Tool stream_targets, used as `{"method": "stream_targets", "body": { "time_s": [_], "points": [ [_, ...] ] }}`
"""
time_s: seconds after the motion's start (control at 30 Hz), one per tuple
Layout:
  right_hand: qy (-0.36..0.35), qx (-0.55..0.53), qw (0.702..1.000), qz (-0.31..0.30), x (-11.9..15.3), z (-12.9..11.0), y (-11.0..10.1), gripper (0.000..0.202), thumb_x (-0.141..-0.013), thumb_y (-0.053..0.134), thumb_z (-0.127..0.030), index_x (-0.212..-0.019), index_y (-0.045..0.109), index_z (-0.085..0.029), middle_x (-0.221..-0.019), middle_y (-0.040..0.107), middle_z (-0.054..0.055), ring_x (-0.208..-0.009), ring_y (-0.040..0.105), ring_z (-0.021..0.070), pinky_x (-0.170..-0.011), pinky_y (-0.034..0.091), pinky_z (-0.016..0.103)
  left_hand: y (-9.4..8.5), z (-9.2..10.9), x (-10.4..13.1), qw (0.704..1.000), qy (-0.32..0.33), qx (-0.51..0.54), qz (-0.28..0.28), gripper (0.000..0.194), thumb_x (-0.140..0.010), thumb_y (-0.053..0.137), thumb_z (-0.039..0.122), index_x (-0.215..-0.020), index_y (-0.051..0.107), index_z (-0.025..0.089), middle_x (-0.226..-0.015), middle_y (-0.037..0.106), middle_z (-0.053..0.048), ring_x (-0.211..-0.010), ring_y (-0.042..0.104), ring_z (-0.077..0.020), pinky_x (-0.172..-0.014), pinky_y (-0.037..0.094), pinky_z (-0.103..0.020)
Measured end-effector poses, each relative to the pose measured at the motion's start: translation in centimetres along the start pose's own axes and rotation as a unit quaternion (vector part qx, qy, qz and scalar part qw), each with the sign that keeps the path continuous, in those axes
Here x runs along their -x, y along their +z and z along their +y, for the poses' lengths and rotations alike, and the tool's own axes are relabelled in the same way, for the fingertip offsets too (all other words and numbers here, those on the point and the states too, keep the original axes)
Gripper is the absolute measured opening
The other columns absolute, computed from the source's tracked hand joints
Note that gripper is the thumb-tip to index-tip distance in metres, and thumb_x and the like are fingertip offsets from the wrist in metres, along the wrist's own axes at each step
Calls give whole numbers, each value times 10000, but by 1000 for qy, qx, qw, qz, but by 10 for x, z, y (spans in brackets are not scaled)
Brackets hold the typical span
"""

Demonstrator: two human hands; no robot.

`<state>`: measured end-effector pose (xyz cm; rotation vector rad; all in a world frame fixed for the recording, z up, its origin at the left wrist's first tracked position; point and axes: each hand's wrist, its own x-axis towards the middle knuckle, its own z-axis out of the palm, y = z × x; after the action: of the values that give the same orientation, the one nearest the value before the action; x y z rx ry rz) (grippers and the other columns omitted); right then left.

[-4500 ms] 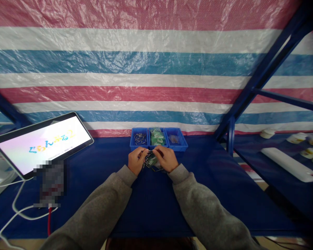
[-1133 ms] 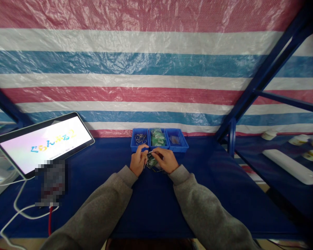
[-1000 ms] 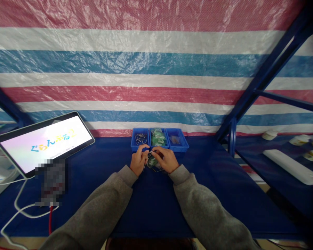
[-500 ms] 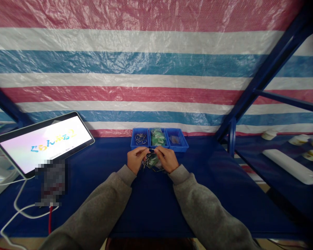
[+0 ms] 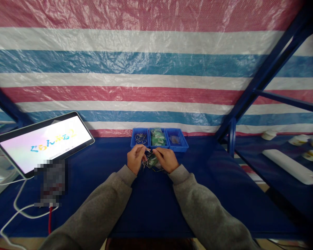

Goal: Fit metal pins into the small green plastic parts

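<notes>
My left hand (image 5: 135, 159) is closed in a pinch on a small thin stick with a pale, shiny end. Close beside it, my right hand (image 5: 167, 159) has thumb and forefinger pressed together, with a small dark tip showing at them; what it belongs to I cannot make out. Beneath and between the hands lies a pile of short black-and-silver sticks (image 5: 145, 164) with a clear-and-green plastic bag (image 5: 152, 160). Just behind stand three joined blue bins: the left bin (image 5: 132, 139) holds similar sticks, the middle one green bags (image 5: 158, 136), the right one a small clear bag (image 5: 175, 139).
A lit tablet (image 5: 48, 142) leans at the left, near a blurred-out object (image 5: 53, 182) and white and red cables (image 5: 23, 213). A blue frame post (image 5: 231, 137) rises at right. Beyond it are a white long box (image 5: 292, 166) and several tubs (image 5: 298, 140). A striped tarp (image 5: 156, 64) hangs behind.
Half a second ago, a thin stick spanned both hands' fingertips. Now the fingertips are slightly apart, and the stick at my left hand points down to the right.
</notes>
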<state>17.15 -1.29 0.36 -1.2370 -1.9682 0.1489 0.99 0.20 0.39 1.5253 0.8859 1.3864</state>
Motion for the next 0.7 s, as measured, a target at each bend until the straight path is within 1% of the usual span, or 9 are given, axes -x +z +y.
{"method": "stream_targets", "body": {
  "time_s": [0.07,0.13,0.2,0.33,0.4,0.5,0.57,0.63,0.7],
  "points": [
    [7,-1,1000,14,0,0,-1,380,-936,339,-362,-722,600,-186,-660,615,28,-647,574,129,-631,376,221,0,-1,1,1000,-6,-9,-7,244,-835,500,387,-915,502,157,-774,648,-24,-408,519,-61,-397,406,-182],
    [14,-2,1000,24,-1,-1,-2,372,-934,344,-355,-732,605,-184,-667,621,35,-650,576,132,-640,382,222,0,-1,1,999,-2,-33,-18,244,-845,484,383,-948,503,163,-762,640,-13,-379,482,-47,-381,388,-175],
    [19,-3,999,30,-1,0,-3,363,-931,351,-351,-735,607,-183,-667,623,38,-649,578,135,-644,385,223,0,-1,1,997,11,-70,-28,252,-846,484,374,-971,539,162,-746,631,-10,-383,458,-40,-383,378,-169],
    [25,-2,999,47,-1,0,-4,355,-927,355,-351,-748,611,-183,-673,630,46,-652,583,143,-648,390,230,-2,-1,0,990,44,-134,-24,252,-817,526,366,-913,626,155,-794,642,-37,-487,502,-66,-430,400,-173],
    [24,-9,998,51,-1,-1,-4,338,-924,359,-352,-781,615,-185,-695,638,47,-658,585,145,-645,395,234,-2,-1,0,988,50,-143,-13,241,-803,546,363,-892,625,154,-721,623,-17,-481,490,-68,-435,392,-174],
    [10,-32,999,31,0,-4,-5,280,-911,391,-354,-881,619,-193,-750,651,40,-688,592,148,-647,405,237,-3,-1,0,989,44,-138,-9,232,-802,550,358,-911,587,156,-573,543,36,-445,462,-61,-442,376,-168],
    [-8,-46,999,0,0,-6,-5,249,-896,425,-359,-919,617,-202,-757,652,29,-694,593,148,-651,413,239,-4,-1,1,991,38,-131,-15,228,-806,547,356,-920,563,159,-542,520,52,-440,461,-59,-452,374,-166],
    [-23,-54,998,-28,0,-8,-4,241,-891,437,-362,-897,621,-205,-748,649,23,-687,591,146,-653,415,240,-4,-1,2,991,29,-126,-18,222,-807,547,355,-916,551,161,-524,508,61,-429,452,-55,-451,369,-164],
    [-33,-57,997,-40,0,-8,-4,262,-899,419,-359,-842,622,-203,-742,646,25,-678,585,142,-650,413,239,-4,-1,2,992,23,-120,-16,220,-804,552,357,-907,551,162,-508,498,67,-417,443,-52,-442,364,-162]
  ]
}}
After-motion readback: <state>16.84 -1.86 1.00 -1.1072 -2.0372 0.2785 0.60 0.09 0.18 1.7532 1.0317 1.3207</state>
